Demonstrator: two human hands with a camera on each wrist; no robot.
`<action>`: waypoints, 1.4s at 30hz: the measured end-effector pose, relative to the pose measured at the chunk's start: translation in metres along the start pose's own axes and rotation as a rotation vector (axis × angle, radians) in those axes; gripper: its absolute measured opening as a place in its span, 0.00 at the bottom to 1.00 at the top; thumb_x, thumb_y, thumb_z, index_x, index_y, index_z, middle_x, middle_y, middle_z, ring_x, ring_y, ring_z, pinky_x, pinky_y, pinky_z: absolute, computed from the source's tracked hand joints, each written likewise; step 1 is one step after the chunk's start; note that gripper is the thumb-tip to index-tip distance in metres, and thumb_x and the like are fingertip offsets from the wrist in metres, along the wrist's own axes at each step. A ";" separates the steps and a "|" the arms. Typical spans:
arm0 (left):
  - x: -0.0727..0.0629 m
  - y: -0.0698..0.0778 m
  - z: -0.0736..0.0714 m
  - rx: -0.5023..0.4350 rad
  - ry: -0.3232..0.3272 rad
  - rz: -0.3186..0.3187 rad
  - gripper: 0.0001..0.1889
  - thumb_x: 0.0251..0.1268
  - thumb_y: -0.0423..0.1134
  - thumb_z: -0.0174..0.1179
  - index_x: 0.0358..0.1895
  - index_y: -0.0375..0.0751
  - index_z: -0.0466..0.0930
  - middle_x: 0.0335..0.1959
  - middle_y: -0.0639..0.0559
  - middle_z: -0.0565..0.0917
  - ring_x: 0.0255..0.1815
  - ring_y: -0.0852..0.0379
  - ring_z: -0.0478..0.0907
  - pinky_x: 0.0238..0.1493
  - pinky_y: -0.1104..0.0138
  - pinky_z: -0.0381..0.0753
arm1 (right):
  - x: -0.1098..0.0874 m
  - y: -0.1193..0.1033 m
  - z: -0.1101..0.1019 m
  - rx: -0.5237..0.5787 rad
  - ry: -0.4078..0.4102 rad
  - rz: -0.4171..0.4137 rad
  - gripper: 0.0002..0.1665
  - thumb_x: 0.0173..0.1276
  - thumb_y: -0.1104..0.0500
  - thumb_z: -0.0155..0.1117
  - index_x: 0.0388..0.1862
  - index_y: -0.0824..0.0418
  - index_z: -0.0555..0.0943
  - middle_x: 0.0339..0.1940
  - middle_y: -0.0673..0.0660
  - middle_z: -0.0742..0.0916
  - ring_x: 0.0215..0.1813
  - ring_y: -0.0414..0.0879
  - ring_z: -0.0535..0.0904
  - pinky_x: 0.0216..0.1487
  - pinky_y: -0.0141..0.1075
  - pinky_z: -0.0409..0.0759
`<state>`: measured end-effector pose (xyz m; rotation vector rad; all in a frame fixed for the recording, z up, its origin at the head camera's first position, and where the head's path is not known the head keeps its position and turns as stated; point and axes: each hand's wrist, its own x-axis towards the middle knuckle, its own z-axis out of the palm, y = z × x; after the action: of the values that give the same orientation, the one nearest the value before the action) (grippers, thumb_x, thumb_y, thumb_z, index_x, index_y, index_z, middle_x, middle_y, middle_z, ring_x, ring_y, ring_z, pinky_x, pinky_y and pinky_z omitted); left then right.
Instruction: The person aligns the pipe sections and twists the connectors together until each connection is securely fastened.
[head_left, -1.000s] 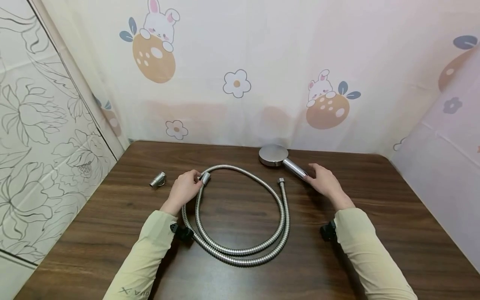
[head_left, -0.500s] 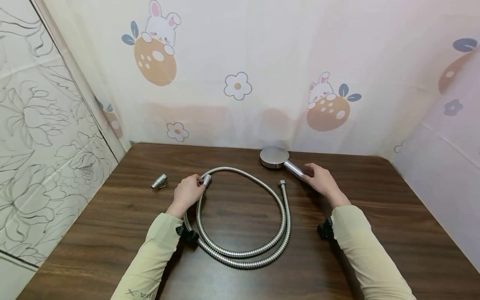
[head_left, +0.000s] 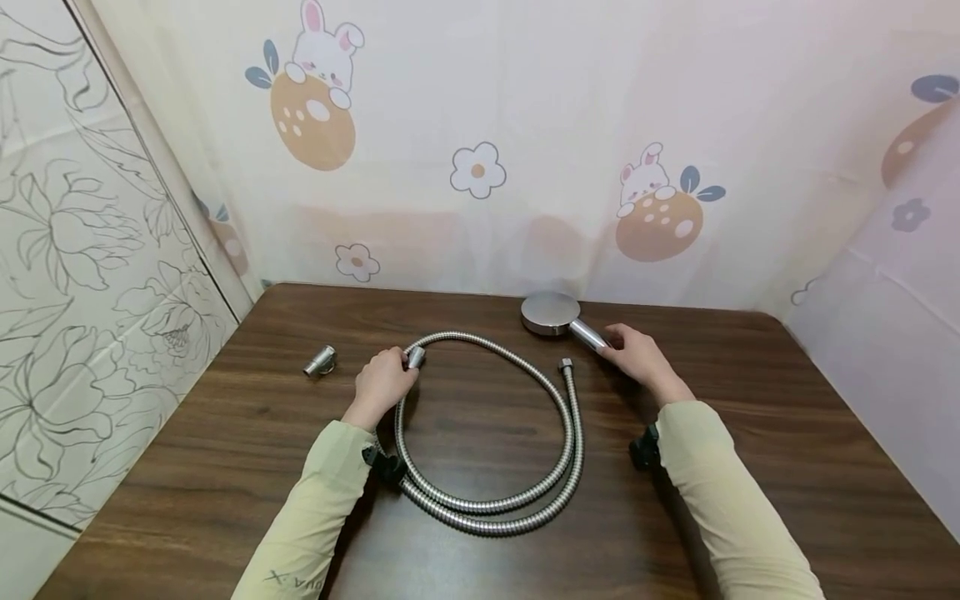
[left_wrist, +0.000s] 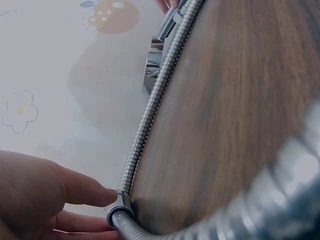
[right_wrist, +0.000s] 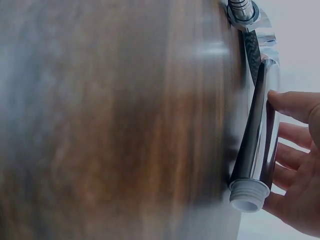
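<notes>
The left hand pinches a hose fitting, while the right hand pinches the handle slanting away leftward from it to the shower head.

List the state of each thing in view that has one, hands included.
Shower head, unattached, its white threaded end bare.
Metal shower hose, looped on the tabletop, neither end attached.
Small chrome fitting, lying on the tabletop, apart from the hose.
Left hand, pinching one hose connector.
Right hand, gripping the shower head's handle.
</notes>
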<state>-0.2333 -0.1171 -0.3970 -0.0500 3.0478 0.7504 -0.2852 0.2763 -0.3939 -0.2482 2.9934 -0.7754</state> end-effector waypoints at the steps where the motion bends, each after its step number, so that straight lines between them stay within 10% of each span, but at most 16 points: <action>1: 0.000 0.001 0.000 0.004 -0.002 0.003 0.15 0.58 0.43 0.54 0.44 0.36 0.76 0.38 0.43 0.79 0.32 0.48 0.76 0.30 0.56 0.75 | 0.001 0.000 0.000 0.001 0.000 0.001 0.32 0.66 0.53 0.55 0.63 0.70 0.64 0.55 0.71 0.76 0.57 0.63 0.71 0.55 0.53 0.68; 22: 0.003 0.002 0.008 0.113 0.024 0.065 0.16 0.48 0.35 0.58 0.43 0.35 0.75 0.37 0.41 0.78 0.39 0.42 0.76 0.41 0.51 0.73 | 0.012 -0.012 0.004 -0.063 -0.038 -0.008 0.30 0.63 0.62 0.57 0.62 0.71 0.64 0.56 0.72 0.74 0.49 0.61 0.74 0.47 0.51 0.72; 42: 0.003 0.002 0.005 -0.264 0.012 0.031 0.21 0.50 0.33 0.56 0.51 0.34 0.71 0.41 0.42 0.80 0.34 0.50 0.75 0.35 0.60 0.75 | 0.019 -0.015 0.010 0.163 -0.167 0.088 0.29 0.59 0.61 0.56 0.58 0.74 0.67 0.49 0.69 0.77 0.42 0.54 0.73 0.44 0.43 0.72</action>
<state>-0.2359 -0.1127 -0.4009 -0.0077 2.9446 1.1528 -0.3006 0.2556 -0.3956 -0.1653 2.7471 -0.9338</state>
